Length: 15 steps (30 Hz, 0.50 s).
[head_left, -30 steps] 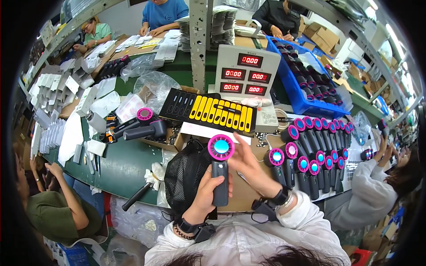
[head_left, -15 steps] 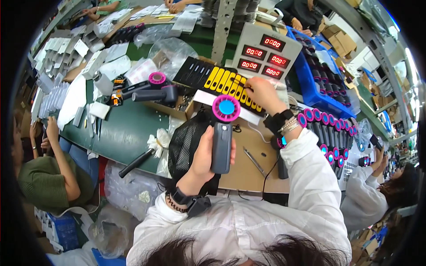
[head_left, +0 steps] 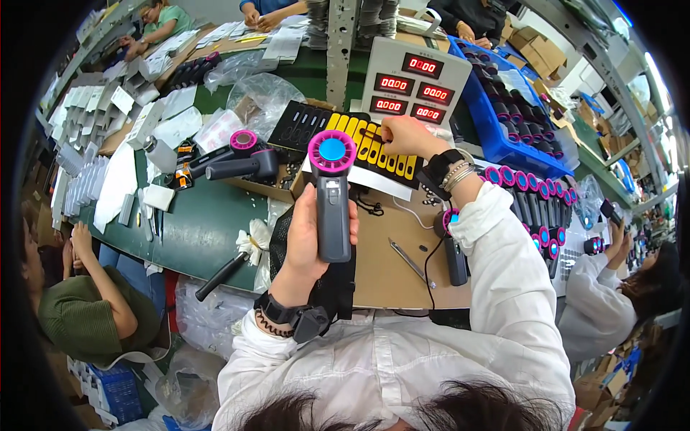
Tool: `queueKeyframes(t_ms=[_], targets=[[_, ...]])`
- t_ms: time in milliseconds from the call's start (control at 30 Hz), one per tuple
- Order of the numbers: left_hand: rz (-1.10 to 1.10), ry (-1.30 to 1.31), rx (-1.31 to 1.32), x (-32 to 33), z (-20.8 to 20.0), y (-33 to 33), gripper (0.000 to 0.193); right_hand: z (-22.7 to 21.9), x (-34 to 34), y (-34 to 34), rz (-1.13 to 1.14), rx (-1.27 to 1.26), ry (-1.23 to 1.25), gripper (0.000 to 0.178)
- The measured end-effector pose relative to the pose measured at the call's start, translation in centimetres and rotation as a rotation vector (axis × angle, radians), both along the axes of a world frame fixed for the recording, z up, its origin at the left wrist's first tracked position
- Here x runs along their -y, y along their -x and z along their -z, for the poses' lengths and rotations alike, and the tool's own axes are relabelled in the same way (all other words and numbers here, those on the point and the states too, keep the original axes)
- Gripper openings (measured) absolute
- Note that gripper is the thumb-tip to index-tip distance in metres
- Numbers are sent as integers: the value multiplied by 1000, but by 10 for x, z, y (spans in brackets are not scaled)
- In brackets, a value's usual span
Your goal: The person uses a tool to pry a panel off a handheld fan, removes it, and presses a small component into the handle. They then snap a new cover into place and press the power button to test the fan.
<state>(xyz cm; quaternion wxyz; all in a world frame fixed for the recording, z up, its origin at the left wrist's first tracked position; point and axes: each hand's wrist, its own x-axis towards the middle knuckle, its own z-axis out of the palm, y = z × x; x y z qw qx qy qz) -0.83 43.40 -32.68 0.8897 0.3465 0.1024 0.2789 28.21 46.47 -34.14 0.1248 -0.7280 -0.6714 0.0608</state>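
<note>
My left hand is wrapped around the dark grey handle of a handheld fan. The fan stands upright before me, its round head pink-rimmed with a blue centre. Beyond it lies a black sheet bearing a row of yellow strips with dark oval marks. My right hand is over these strips, its fingers bent and pressed together against them; whatever is between the fingertips is hidden. Close to my right forearm, another handheld fan lies on the brown board.
A display box with red digits stands behind the strips. Right of it are a blue crate of fans and rows of fans. A tweezer-like tool and cable lie on the board. A black-handled tool overhangs the left edge. Co-workers sit at both sides.
The fan in my left hand has shifted left and slightly away from me. My right hand stays at the yellow strips. The whole view has moved a little.
</note>
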Motion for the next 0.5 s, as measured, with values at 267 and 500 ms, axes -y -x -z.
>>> queueKeyframes(t_ms=[267, 500], targets=[[-64, 10, 37, -20, 4, -22, 49, -4, 4, -16, -32, -232, -15, 21], [-166, 80, 32, -4, 7, -27, 56, -30, 45, 1, -19, -595, -173, 24]])
